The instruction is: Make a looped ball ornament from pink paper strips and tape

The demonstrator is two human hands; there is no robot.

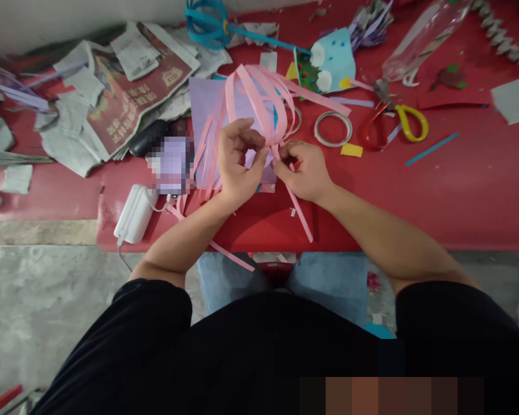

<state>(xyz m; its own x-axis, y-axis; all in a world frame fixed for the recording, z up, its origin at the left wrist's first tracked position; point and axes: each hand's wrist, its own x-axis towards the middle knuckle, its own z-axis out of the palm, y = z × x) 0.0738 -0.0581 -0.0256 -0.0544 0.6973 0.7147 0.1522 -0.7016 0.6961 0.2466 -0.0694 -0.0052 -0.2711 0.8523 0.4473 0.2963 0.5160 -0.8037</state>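
Between my hands is a pink paper strip ball (259, 104), its loops bowed outward and gathered at the base. A pink paper stem (300, 213) runs down from the gather toward the table's front edge. My left hand (240, 164) pinches at the gathered base with thumb and index finger. My right hand (305, 170) has its fingers closed on the top of the stem, just below the gather. Loose pink strips (204, 155) lie left of my left hand, and a purple paper sheet (203, 109) lies underneath.
Scissors (409, 124) with red and yellow handles lie to the right, near a tape roll (333, 128). A blue paper strip ball (207, 23) and a plastic bottle (424, 43) are at the back. Newspapers (138, 86) and a white power bank (135, 214) are on the left.
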